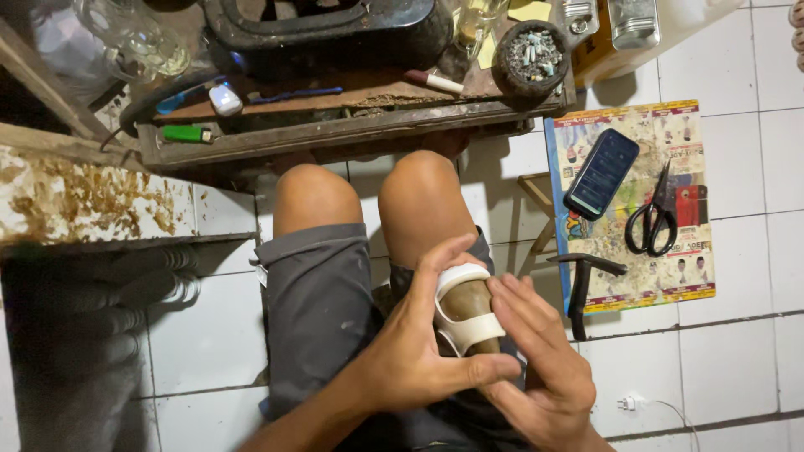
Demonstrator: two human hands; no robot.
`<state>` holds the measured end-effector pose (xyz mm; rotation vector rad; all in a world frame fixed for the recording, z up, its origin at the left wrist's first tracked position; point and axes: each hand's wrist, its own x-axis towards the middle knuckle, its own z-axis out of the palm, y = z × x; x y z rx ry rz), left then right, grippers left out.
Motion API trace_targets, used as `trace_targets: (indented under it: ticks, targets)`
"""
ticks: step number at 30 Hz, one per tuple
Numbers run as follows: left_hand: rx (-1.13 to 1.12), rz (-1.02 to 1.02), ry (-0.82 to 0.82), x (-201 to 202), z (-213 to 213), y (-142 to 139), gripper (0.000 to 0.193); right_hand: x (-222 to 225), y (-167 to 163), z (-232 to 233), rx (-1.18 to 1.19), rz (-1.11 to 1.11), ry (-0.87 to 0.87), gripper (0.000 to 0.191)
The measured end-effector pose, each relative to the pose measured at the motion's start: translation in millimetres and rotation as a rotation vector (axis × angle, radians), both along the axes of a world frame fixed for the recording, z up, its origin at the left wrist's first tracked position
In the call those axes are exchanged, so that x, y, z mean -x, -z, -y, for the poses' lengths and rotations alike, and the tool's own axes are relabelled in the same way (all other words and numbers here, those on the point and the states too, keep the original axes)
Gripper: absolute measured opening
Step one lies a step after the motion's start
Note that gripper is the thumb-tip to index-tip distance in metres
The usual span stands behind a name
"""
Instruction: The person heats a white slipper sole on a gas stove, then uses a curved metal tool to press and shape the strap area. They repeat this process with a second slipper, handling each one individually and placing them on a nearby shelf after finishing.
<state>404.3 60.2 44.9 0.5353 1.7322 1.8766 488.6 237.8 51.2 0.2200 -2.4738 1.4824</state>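
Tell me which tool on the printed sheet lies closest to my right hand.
The black hammer, at the sheet's lower left edge beside the right hand; the scissors lie farther up and right.

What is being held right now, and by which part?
A white-strapped sandal, gripped around its sides by the left hand; the right hand touches its edge.
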Motion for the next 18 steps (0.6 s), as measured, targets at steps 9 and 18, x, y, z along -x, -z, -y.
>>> trace_targets:
  ticks: [9,18]
  targets:
    - [-0.093,0.070,0.109,1.1,15.9,-4.2,0.094,12.0,-8.5,0.9,0.397,0.271,-0.064,0.120]
    - [-0.146,0.113,0.023,-27.1,19.4,15.8,0.073,0.9,2.3,0.2,0.437,0.584,-0.114,0.111]
